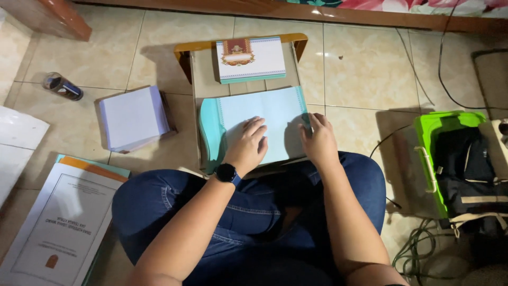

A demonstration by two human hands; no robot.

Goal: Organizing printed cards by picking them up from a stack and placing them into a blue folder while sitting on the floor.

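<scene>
— Where is the folded teal-edged sheet (259, 119)?

— On a low wooden board (203, 74) that stands on the tiled floor (360, 69), right in front of the seated person's crossed legs. It lies flat, its curved teal edge toward the left.

— And the hands?

— Both rest on it. The left hand (247, 144), with a dark watch (227, 173) at the wrist, lies palm down on the lower middle of the sheet, fingers spread and flat. The right hand (319, 140) sits at the sheet's right edge, fingers on the paper, thumb side near the border. Neither is clamped around anything; they press, well apart from each other.

— What else is close?

— Farther up the board, apart from the hands, lies a stack of cards (250, 59) with a red and gold emblem. To the left on the floor sits a pile of white paper (133, 116), and beyond it a small dark bottle (62, 86) on its side. A green case (431, 132) stands at the right.
</scene>
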